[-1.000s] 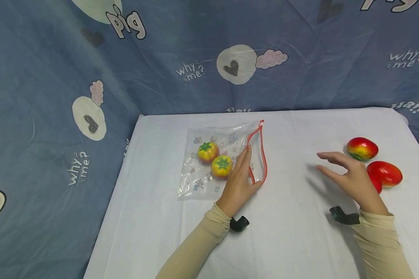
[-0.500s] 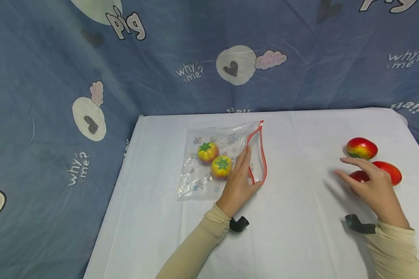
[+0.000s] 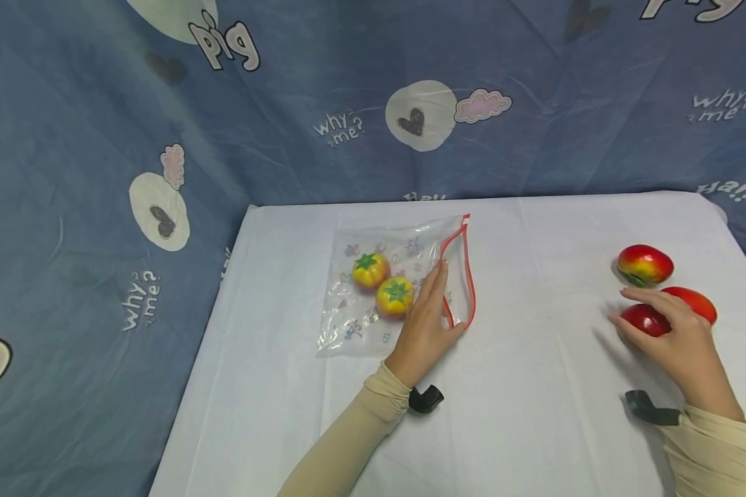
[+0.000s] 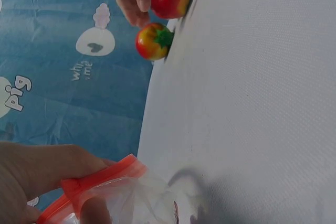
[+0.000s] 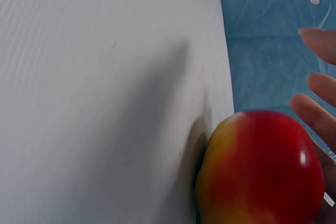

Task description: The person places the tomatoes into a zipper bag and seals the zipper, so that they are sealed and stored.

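Observation:
A clear zip bag (image 3: 342, 328) with a red zip edge (image 3: 470, 276) lies flat on the table, holding two yellow tomato-like fruits (image 3: 371, 271). My left hand (image 3: 424, 328) pinches the bag's mouth; in the left wrist view its thumb shows through the plastic. At the right, my right hand (image 3: 690, 348) curves around a dark red fruit (image 3: 645, 319), thumb on the near side and fingers beyond. In the right wrist view a glossy red-and-yellow fruit (image 5: 262, 171) is close up, with the fingertips (image 5: 310, 111) apart from it.
A red-yellow fruit with a green leaf (image 3: 645, 264) lies behind the right hand. Another red fruit (image 3: 696, 304) is partly hidden by that hand. White cloth covers the table (image 3: 534, 414), and a blue printed curtain (image 3: 323, 69) hangs at the back and left.
My right hand has moved right and slightly toward me, from beside the fruits to around the dark red one. The left hand and the bag have stayed in place.

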`<state>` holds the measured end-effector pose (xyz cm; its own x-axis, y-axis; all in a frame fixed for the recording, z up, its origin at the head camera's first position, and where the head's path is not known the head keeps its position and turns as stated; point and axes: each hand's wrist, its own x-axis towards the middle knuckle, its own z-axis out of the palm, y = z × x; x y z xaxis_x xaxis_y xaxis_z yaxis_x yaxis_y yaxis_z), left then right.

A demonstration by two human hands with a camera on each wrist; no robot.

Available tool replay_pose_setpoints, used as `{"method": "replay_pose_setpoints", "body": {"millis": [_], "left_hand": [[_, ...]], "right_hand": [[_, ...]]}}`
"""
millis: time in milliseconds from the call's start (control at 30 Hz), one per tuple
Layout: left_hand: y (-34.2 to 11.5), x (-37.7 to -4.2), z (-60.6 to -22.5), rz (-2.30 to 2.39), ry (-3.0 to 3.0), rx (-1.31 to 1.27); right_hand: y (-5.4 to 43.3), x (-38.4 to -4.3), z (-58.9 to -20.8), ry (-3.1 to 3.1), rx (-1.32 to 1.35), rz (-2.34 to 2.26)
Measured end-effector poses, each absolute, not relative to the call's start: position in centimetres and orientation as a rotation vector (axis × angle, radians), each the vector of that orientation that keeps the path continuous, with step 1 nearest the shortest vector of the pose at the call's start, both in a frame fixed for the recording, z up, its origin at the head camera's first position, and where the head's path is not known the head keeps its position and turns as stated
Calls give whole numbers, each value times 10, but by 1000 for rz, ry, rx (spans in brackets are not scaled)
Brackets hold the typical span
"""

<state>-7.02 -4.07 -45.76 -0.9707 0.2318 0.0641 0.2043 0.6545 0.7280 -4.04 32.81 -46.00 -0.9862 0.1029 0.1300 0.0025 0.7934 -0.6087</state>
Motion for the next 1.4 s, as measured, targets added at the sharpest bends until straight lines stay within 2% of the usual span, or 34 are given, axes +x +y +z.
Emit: {"method": "replay_pose_setpoints", "body": {"millis": [633, 1400], "left_hand": [[-42, -70, -457, 1240, 2833, 371], [-41, -72, -459, 1249, 2850, 401]], "right_hand": [[342, -34, -457, -3002, -305, 902], [335, -36, -459, -2905, -67, 893]]}}
